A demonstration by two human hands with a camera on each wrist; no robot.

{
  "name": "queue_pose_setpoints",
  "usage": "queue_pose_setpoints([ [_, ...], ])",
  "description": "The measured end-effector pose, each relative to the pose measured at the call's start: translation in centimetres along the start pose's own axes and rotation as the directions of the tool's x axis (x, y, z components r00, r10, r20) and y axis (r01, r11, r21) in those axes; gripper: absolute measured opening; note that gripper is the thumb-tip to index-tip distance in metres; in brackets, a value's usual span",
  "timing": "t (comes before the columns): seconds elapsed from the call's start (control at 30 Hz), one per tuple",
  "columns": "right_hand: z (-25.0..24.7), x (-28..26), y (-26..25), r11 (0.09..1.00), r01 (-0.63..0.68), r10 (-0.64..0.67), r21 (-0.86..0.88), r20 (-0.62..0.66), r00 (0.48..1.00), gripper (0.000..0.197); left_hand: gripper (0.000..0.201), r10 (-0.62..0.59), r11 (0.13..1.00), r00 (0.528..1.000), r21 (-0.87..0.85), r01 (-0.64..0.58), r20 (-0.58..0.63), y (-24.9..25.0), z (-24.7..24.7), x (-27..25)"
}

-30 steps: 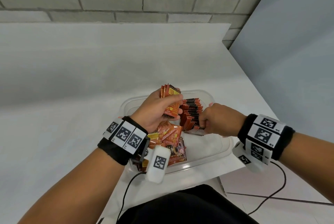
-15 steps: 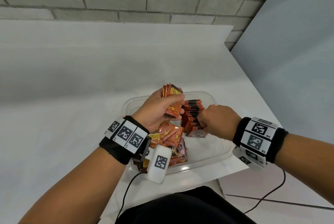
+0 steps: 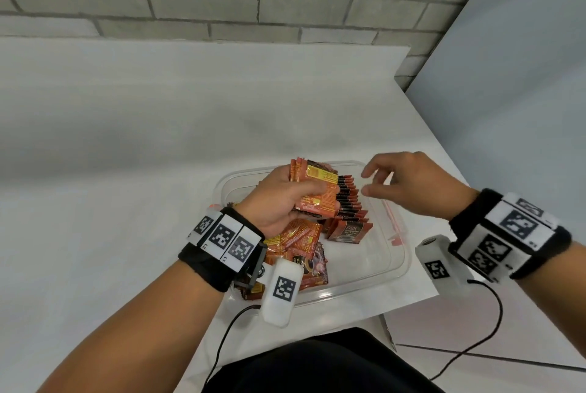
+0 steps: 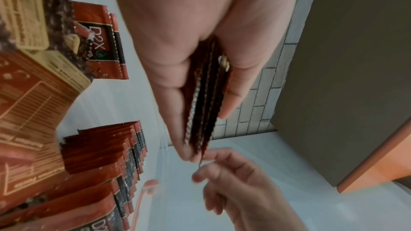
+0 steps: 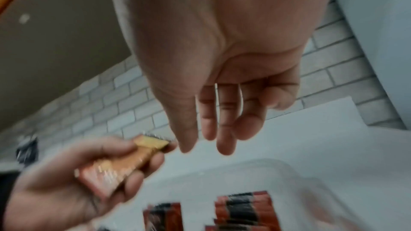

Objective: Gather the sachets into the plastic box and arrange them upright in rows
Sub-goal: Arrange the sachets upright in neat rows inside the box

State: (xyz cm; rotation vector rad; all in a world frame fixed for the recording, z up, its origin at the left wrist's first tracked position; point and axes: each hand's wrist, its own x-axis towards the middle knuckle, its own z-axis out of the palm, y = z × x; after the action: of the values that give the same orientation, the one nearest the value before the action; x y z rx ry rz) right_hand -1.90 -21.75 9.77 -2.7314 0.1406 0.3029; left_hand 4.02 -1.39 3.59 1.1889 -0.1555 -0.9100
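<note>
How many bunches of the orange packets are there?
3. One bunch is held in the left hand, one upright row stands in the middle of the plastic box, and one loose heap lies at its near left. More may be hidden underneath.

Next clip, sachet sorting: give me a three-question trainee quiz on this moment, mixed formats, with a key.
1. True or false: the right hand is holding a sachet.
2. What does the left hand grip? A) a bundle of sachets B) the plastic box C) a lid
3. Fill in: the upright row of sachets stands inside the ____.

Key: 1 false; 2 A; 3 plastic box.
</note>
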Motion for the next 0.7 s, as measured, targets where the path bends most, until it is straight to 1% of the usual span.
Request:
queue_pose_setpoints([
  [0.07, -0.3, -0.4, -0.7, 0.982, 0.012, -0.003, 0.19, -0.048, 0.999, 0.026, 0.034, 0.008, 1.0, 1.0, 0.005, -0.008, 0.017, -0.1, 0.3, 0.0],
  [0.1, -0.3, -0.7, -1.0, 0.97, 0.02, -0.007, 0.243, -0.054, 0.999, 0.031, 0.035, 0.014, 1.0, 0.999, 0.001, -0.014, 0.03, -0.2, 0.5, 0.0],
  [0.2, 0.4, -1.1, -1.7, 0.953, 0.045, -0.029, 0.298, -0.058, 0.998, 0.039, 0.04, 0.031, 0.999, 0.996, -0.013, -0.03, 0.086, -0.3, 1.0, 0.1],
  [0.23, 0.6, -1.1, -1.8, 0.943, 0.045, -0.026, 0.33, -0.064, 0.998, 0.038, 0.04, 0.037, 0.999, 0.995, -0.024, -0.035, 0.098, -0.3, 1.1, 0.1],
  [0.27, 0.7, -1.0, -1.8, 0.923, 0.043, -0.017, 0.383, -0.072, 0.997, 0.036, 0.036, 0.043, 0.998, 0.994, -0.039, -0.04, 0.101, -0.3, 1.1, 0.1],
  [0.33, 0.9, -0.9, -1.7, 0.856, 0.049, 0.002, 0.515, -0.099, 0.995, 0.03, 0.022, 0.034, 0.996, 0.995, -0.088, -0.025, 0.097, -0.1, 1.2, 0.0],
  [0.37, 0.9, -0.9, -1.7, 0.829, 0.068, 0.008, 0.555, -0.134, 0.991, 0.026, 0.023, 0.024, 0.993, 0.995, -0.12, -0.012, 0.099, 0.0, 1.1, 0.0],
  [0.4, 0.7, -0.9, -1.6, 0.816, 0.1, 0.013, 0.569, -0.19, 0.982, 0.022, 0.03, 0.017, 0.989, 0.995, -0.148, -0.002, 0.096, 0.0, 1.0, 0.0],
  [0.47, 0.4, -1.0, -1.4, 0.827, 0.167, 0.018, 0.536, -0.323, 0.946, 0.017, 0.039, 0.009, 0.978, 0.998, -0.209, 0.005, 0.062, 0.2, 0.8, 0.2],
  [0.5, 0.3, -1.1, -1.5, 0.841, 0.195, 0.007, 0.505, -0.37, 0.929, 0.017, 0.039, 0.009, 0.969, 0.999, -0.246, 0.001, 0.039, 0.2, 0.7, 0.2],
  [0.53, 0.5, -1.2, -1.6, 0.86, 0.216, -0.022, 0.462, -0.389, 0.921, 0.018, 0.038, 0.013, 0.96, 1.0, -0.282, -0.006, 0.024, 0.2, 0.6, 0.3],
  [0.6, 1.2, -1.6, -2.1, 0.912, 0.254, -0.131, 0.323, -0.356, 0.925, 0.018, 0.032, 0.035, 0.95, 0.999, -0.313, -0.027, 0.022, 0.2, 0.6, 0.3],
  [0.67, 2.3, -1.9, -2.2, 0.931, 0.305, -0.256, 0.199, -0.237, 0.937, 0.017, 0.022, 0.073, 0.96, 0.997, -0.273, -0.066, 0.015, 0.2, 0.7, 0.3],
  [0.7, 2.6, -2.0, -2.2, 0.933, 0.318, -0.288, 0.166, -0.18, 0.94, 0.022, 0.018, 0.083, 0.965, 0.997, -0.249, -0.082, -0.004, 0.2, 0.7, 0.4],
])
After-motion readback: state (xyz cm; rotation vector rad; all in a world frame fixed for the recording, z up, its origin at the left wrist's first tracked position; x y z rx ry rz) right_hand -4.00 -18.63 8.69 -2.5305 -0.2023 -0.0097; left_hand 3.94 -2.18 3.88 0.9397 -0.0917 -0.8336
